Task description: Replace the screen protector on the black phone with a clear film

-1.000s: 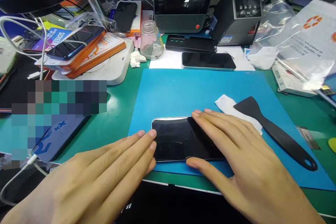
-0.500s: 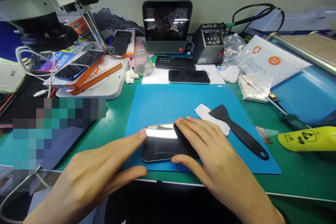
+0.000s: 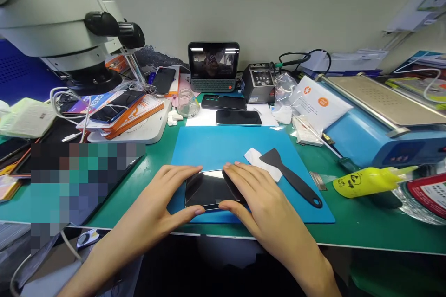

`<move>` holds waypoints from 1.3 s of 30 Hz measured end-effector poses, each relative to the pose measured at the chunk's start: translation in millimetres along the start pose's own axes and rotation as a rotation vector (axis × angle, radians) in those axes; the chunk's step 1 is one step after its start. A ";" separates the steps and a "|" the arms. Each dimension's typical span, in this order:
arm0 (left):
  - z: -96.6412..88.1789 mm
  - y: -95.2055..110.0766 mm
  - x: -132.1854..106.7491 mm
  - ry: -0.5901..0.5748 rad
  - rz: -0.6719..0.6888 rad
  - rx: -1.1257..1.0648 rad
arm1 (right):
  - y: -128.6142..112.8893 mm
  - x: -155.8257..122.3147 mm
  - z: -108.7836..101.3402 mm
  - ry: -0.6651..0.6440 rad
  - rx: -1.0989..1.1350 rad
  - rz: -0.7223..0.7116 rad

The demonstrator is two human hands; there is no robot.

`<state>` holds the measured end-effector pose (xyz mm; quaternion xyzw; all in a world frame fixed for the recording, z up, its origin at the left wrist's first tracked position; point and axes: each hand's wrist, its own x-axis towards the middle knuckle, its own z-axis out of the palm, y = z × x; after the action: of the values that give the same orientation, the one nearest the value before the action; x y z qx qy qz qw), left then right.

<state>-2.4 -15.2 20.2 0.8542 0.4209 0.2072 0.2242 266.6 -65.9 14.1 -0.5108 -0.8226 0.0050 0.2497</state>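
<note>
A smartphone (image 3: pixel 209 190) with a dark, glossy screen lies face up on the blue mat (image 3: pixel 223 141), bright light mirrored along its far edge. My left hand (image 3: pixel 167 199) holds its left end, fingertips on the far edge and thumb on the near edge. At the right end, my right hand (image 3: pixel 258 199) spans the phone in the same way and hides that end. To the right of my right hand, a black plastic scraper (image 3: pixel 292 178) rests partly on a folded white wipe (image 3: pixel 256 155).
Behind the mat lie two more dark phones, one of them a black phone (image 3: pixel 239 118). A glass jar (image 3: pixel 188 103), a smart display (image 3: pixel 213 67) and a soldering station (image 3: pixel 258 83) stand there. A microscope (image 3: pixel 80 41) overhangs the left; a yellow bottle (image 3: pixel 365 182) lies right.
My left hand has moved in from the phone's left corner and now spans its left end. The right hand stays on the phone. The camera view has tilted upward.
</note>
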 end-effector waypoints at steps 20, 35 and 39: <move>-0.8 -17.5 11.3 -0.009 0.055 0.031 | 1.0 -18.0 -11.4 0.102 0.432 0.361; -16.3 -4.9 49.2 -0.139 -0.364 -0.213 | 5.7 -22.4 -4.4 0.191 0.633 0.523; -10.2 -19.6 53.6 -0.077 -0.384 -0.359 | 9.0 -21.3 -1.6 0.206 0.657 0.544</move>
<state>9.8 41.2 26.5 0.7126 0.5230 0.1994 0.4231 282.4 -80.0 4.5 -0.6001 -0.5838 0.2811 0.4691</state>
